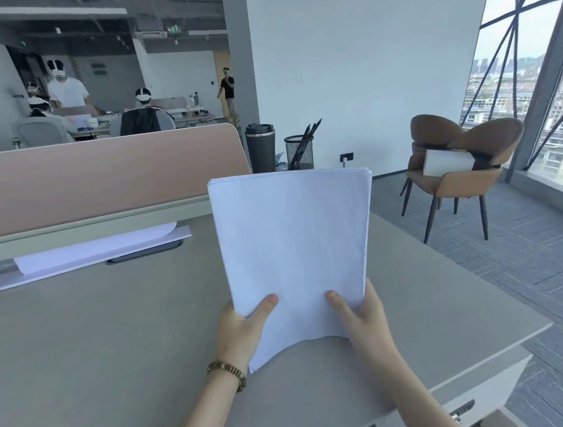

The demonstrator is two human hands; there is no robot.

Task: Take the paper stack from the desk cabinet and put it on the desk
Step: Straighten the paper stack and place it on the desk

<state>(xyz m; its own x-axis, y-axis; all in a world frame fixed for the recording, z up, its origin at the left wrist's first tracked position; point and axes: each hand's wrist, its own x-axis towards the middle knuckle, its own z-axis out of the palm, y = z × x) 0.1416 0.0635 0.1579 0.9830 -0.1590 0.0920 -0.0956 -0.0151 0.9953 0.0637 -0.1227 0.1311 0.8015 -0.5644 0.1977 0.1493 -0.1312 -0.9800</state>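
Paper stack point(293, 246) held over desk point(95, 334), long axis pointing away.

The thick white paper stack point(293, 246) hides the fingers of the left hand point(241, 330) and the right hand point(364, 315) beneath it; only the thumbs show. It also covers the base of the black mesh pen holder point(299, 152) behind it. Below the stack, the grey desk cabinet point(478, 418) is cut off by the bottom edge.

Paper stack point(293, 246) above desk point(95, 334); tumbler point(261, 148) & pen cup point(299, 152) behind, chair point(457, 165) right.
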